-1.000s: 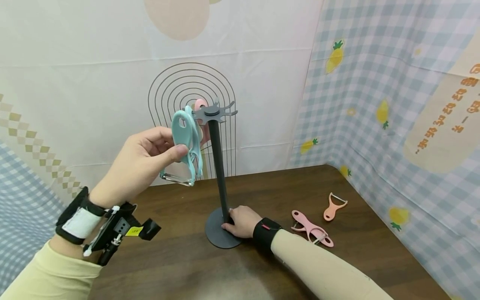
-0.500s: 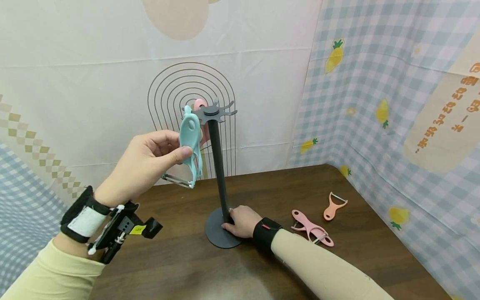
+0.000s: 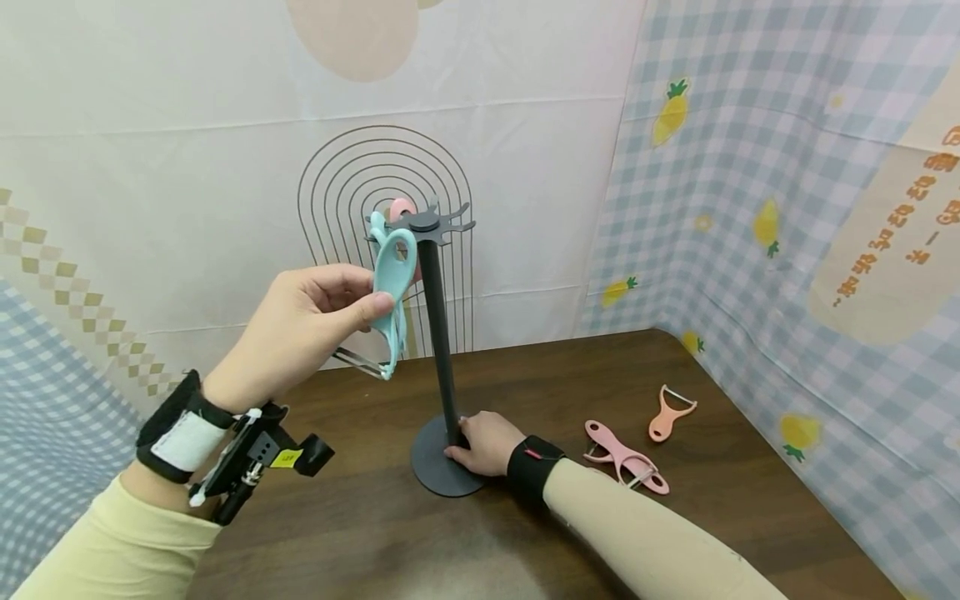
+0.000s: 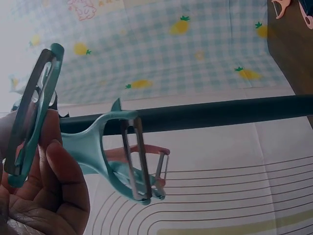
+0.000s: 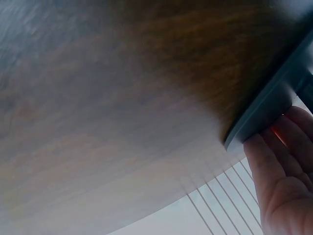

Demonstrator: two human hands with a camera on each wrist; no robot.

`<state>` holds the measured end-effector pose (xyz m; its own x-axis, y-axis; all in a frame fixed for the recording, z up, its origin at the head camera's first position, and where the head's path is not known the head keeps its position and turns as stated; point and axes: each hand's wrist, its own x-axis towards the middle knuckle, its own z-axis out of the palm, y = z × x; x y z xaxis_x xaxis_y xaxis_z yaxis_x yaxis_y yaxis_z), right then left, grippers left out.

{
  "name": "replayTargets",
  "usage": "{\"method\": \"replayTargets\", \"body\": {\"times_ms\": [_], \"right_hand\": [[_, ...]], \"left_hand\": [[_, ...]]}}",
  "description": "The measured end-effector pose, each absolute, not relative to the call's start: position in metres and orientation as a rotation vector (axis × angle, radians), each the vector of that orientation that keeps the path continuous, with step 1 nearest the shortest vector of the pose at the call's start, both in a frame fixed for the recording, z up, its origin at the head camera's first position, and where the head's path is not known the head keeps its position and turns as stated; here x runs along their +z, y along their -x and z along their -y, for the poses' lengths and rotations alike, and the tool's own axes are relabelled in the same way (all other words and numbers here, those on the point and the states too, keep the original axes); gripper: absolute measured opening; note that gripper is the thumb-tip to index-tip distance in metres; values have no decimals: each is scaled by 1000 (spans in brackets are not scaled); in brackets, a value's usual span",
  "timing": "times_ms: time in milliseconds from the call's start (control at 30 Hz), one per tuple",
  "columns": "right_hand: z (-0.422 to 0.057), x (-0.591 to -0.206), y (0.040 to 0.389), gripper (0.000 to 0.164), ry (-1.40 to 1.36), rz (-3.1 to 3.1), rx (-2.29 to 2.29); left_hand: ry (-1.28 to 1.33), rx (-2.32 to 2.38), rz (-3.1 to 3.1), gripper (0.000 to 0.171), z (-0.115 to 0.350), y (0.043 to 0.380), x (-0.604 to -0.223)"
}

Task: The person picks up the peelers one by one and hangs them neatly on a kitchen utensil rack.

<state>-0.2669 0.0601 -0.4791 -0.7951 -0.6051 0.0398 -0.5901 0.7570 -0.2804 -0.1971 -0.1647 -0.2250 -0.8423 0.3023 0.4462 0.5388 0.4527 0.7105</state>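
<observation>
My left hand (image 3: 311, 321) pinches a teal Y-shaped peeler (image 3: 394, 268) between thumb and fingers, beside the hooked top of a dark grey stand (image 3: 438, 333). The eye of its handle is up, near a hook tip; whether they touch I cannot tell. Behind it hang another teal peeler (image 4: 88, 144), possibly more than one, and a pink peeler (image 4: 159, 148). My right hand (image 3: 487, 443) holds the stand low down, thumb on the round base and fingers by the pole; part of that grip is hidden.
On the brown table (image 3: 337, 517), right of the stand, lie pink peelers (image 3: 626, 458), partly overlapping, and an orange peeler (image 3: 667, 414). A white cloth (image 3: 525, 208) hangs behind, a checked cloth (image 3: 750, 275) at the right. Bare hooks (image 3: 459, 218) point right.
My left hand has moved slightly right with the teal peeler, turning it and bringing its handle eye closer to the stand's hooks. The right hand stays on the base.
</observation>
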Motion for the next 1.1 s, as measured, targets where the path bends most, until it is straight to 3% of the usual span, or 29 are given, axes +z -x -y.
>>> {"method": "replayTargets", "body": {"times_ms": [933, 1100], "right_hand": [[-60, -474, 263, 40, 989, -2898, -458], [-63, -477, 264, 48, 969, -2862, -499]], "left_hand": [[718, -1183, 2576, 20, 179, 191, -252], [721, -1241, 2595, 16, 184, 188, -264]]}}
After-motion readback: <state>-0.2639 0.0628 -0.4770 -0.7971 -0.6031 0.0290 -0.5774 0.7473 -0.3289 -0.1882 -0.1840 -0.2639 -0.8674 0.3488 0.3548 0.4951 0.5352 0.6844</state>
